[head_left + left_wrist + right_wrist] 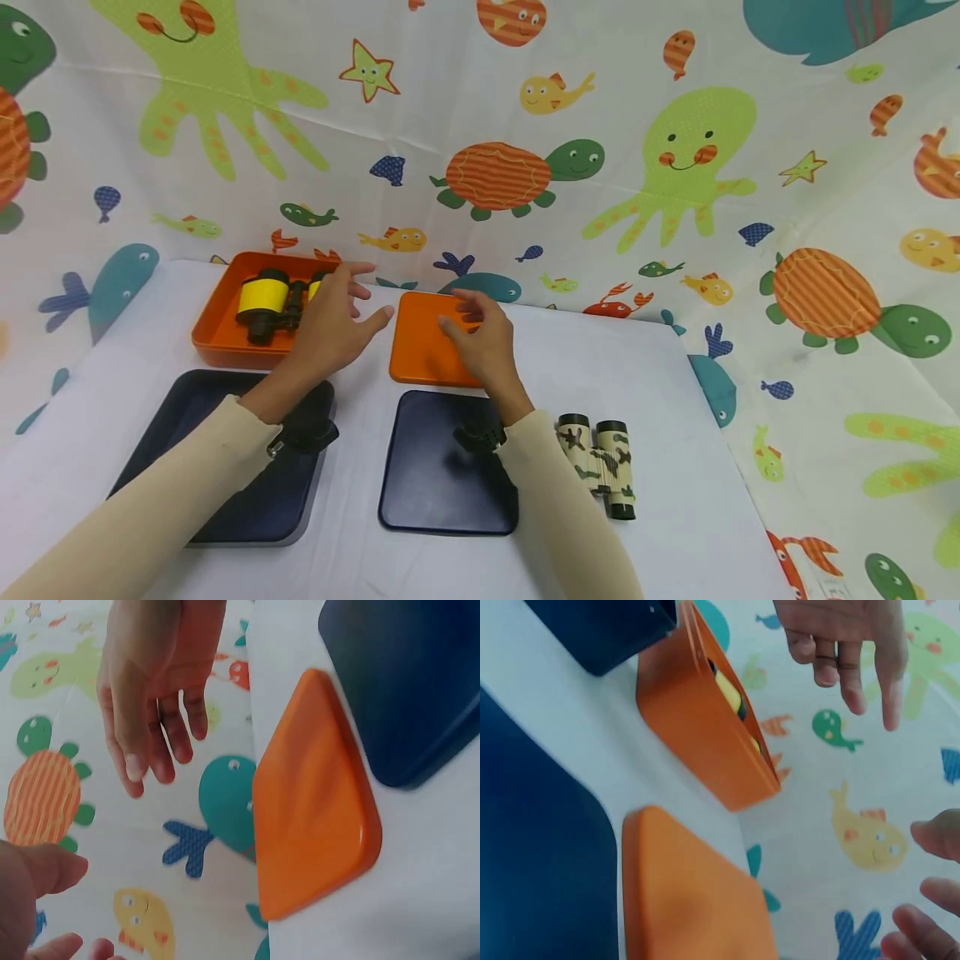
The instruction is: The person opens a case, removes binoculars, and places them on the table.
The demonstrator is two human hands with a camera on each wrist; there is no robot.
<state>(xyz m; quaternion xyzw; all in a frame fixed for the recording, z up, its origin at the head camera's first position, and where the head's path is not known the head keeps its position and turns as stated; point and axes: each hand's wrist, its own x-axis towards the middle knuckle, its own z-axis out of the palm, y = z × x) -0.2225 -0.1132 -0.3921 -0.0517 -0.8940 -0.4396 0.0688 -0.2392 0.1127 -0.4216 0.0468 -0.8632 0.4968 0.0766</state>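
Observation:
My left hand (330, 321) hovers beside the right end of an orange box (232, 357), fingers spread and holding nothing. Inside that box lie yellow and black binoculars (264, 297), partly hidden by the hand. Above the flat orange lid (418, 333) hangs my right hand (489, 342), its fingers loosely bent and nothing in them. The left wrist view shows a gap between the right hand (161, 675) and the lid (311, 802). In the right wrist view, the orange box (682, 720) stands without a cover, the binoculars' yellow part (727, 690) showing over its rim.
A dark blue box (187, 408) sits under my left forearm. Right of it, a dark blue lid (427, 475) lies flat, partly under my right wrist. Camouflage binoculars (577, 442) rest on the white table (675, 500) beside my right sleeve. A sea-animal curtain (480, 92) hangs behind.

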